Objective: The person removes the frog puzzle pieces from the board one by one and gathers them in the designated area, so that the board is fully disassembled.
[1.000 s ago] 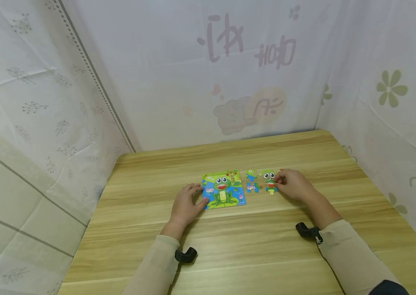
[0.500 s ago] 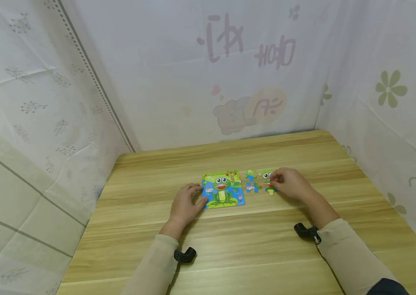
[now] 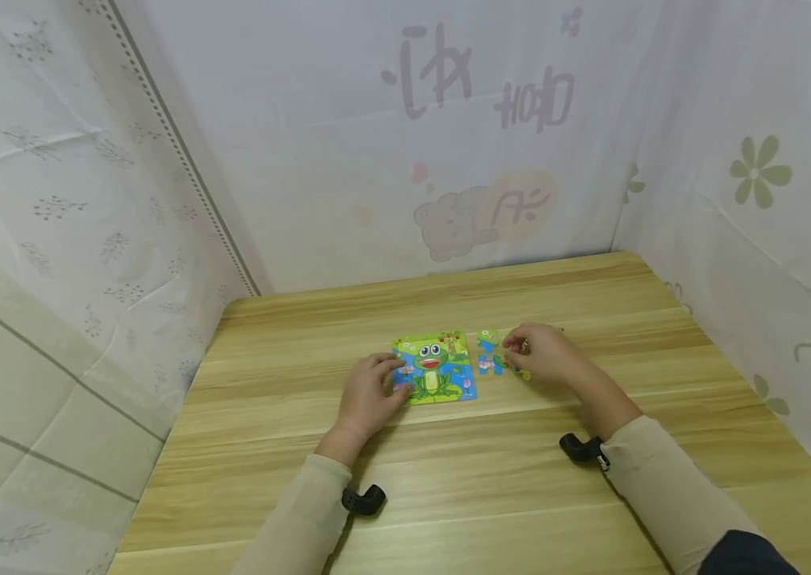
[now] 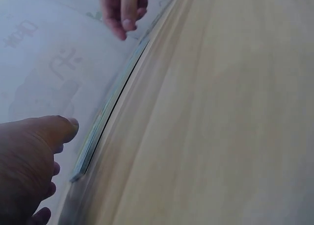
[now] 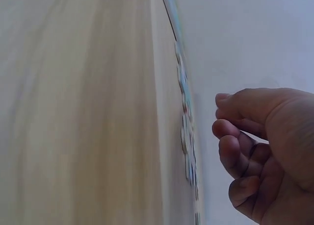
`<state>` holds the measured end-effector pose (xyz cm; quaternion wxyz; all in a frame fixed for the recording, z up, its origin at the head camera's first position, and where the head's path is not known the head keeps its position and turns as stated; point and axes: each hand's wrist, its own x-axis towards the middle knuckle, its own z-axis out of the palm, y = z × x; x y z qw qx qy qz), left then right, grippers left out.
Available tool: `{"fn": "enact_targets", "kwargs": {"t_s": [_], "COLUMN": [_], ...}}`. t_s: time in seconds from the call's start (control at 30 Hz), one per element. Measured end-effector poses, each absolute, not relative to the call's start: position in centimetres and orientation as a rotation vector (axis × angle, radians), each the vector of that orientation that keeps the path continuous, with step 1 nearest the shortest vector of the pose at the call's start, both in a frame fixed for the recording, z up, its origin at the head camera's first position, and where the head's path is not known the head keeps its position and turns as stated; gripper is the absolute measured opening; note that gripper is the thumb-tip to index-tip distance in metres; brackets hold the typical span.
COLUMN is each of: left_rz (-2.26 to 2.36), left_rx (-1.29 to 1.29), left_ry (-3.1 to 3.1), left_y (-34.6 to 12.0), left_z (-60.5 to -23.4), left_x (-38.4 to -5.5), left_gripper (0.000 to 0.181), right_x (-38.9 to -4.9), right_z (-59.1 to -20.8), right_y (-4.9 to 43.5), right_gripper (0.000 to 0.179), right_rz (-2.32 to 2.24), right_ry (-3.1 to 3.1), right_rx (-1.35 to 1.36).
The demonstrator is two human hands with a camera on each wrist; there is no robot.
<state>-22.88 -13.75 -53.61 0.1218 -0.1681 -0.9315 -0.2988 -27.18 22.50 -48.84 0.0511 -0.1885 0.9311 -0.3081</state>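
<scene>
A square jigsaw board (image 3: 435,374) with a green frog picture lies flat on the table. My left hand (image 3: 369,391) is at its left edge, thumb and fingers spread over that border; whether they touch it I cannot tell. To the right of the board are several loose jigsaw pieces (image 3: 488,342), some with parts of a frog. Over the pieces is my right hand (image 3: 545,351), which hides much of the right-hand ones. In the right wrist view, the right hand's fingers (image 5: 229,149) are loosely bent above the pieces, with nothing visible in them.
The wooden table (image 3: 449,479) has a patterned white curtain (image 3: 348,144) behind it and at both sides. Each wrist carries a black camera mount, one at the left cuff (image 3: 364,501) and one at the right cuff (image 3: 581,449).
My right hand has moved left, from the right side of the loose pieces to above them, and now covers more of the right-hand ones. My left hand has shifted slightly right, over the board's edge.
</scene>
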Motion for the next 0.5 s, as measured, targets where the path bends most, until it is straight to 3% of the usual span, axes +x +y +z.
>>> {"fn": "enact_targets", "kwargs": {"t_s": [0.5], "left_rz": [-0.913], "left_rx": [-0.644], "left_ry": [-2.646], "left_y": [-10.4], "left_z": [-53.3], "left_x": [-22.7], "left_gripper": [0.028], "right_x": [-27.7], "right_z": [-48.4], "right_y": [17.6], "right_gripper": [0.031], "right_rz": [-0.862], "right_ry": [2.763], "right_rx": [-0.657]}}
